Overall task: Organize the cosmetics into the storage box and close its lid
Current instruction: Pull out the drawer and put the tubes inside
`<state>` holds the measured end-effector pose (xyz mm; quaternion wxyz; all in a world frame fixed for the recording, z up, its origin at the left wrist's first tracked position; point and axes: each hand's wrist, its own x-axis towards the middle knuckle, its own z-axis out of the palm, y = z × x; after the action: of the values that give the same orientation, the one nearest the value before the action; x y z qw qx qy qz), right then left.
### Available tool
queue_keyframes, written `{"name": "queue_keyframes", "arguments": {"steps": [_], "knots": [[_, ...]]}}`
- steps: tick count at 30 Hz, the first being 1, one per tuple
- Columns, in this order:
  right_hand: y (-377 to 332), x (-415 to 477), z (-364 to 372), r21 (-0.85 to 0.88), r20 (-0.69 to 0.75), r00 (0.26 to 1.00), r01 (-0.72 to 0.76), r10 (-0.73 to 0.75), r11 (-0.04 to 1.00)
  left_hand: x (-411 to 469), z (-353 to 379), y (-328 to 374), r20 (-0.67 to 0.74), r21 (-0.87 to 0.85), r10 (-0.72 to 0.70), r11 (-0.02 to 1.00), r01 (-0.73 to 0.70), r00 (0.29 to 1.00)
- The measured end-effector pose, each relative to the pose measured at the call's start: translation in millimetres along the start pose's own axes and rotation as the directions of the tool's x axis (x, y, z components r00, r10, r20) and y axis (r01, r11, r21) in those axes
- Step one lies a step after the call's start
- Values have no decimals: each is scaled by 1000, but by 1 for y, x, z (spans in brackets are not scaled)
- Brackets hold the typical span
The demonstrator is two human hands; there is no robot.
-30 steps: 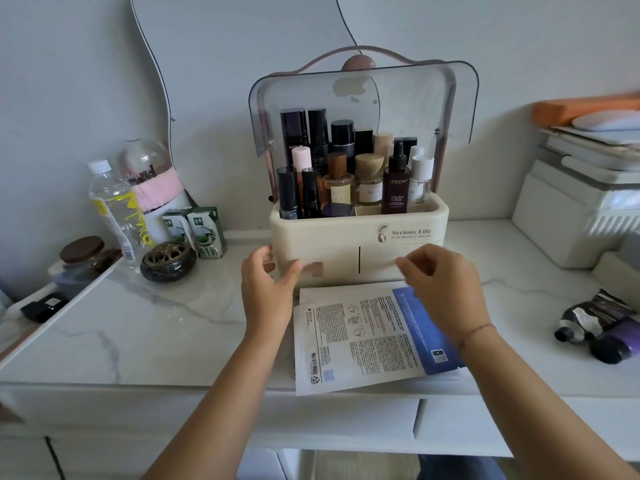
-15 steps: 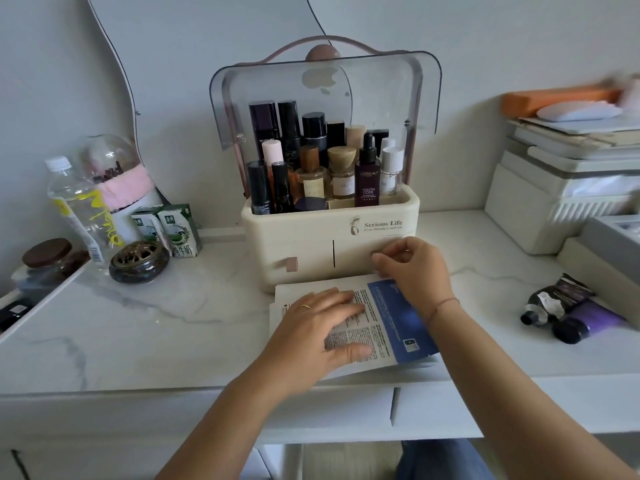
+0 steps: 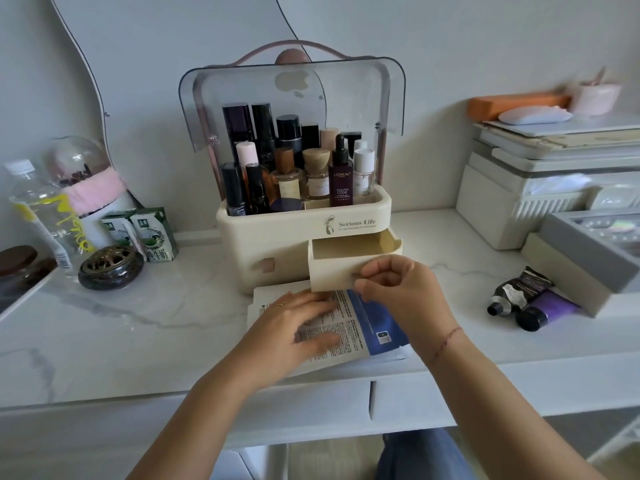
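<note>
Many bottles (image 3: 341,183) upright in storage box (image 3: 277,237), lid (image 3: 349,95) up; right hand (image 3: 398,289) pinches drawer (image 3: 332,273).

Our left hand (image 3: 294,327) lies flat, palm down, fingers straight and pointing right. Our right hand (image 3: 398,292) is curled, thumb and forefinger pinching the front of the drawer (image 3: 329,271). Both bare forearms reach forward.

Readable print: the box, one bottle, one carton

The storage box (image 3: 277,237) reads "Serious Life" on its front. A dark dropper bottle (image 3: 341,183) inside it, toward 3 o'clock, reads "L'OREAL YOUTH CODE". The milk carton (image 3: 154,233) at the box's 9 o'clock bears Chinese characters. The packet (image 3: 353,327) at 6 o'clock carries print too small to read.
</note>
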<state>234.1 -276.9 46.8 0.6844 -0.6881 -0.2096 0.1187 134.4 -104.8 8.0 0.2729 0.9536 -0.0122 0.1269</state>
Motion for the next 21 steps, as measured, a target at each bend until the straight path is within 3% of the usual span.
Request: {"name": "queue_keyframes", "arguments": {"steps": [4, 6, 11, 16, 19, 21], "knots": [[-2, -31, -4, 30, -9, 1000, 4, -4, 1000, -7, 1, -1, -336, -129, -49, 992, 5, 941], [1, -41, -3, 15, -19, 1000, 8, -8, 1000, -10, 0, -3, -411, -158, -75, 987, 10, 908], [12, -57, -3, -26, -31, 999, 25, -26, 999, -15, -4, -4, -249, -339, -206, 934, 114, 946], [16, -60, -7, -25, -38, 998, 48, -49, 999, -11, -8, 11, -231, -271, -33, 962, -32, 973], [9, -62, -19, -59, -16, 993, 118, -119, 991, -9, -6, 14, -241, -239, -16, 970, -43, 970], [11, -55, -45, -152, -214, 957, 164, -194, 975, -8, -6, 13, -258, -270, -33, 962, -39, 966]]}}
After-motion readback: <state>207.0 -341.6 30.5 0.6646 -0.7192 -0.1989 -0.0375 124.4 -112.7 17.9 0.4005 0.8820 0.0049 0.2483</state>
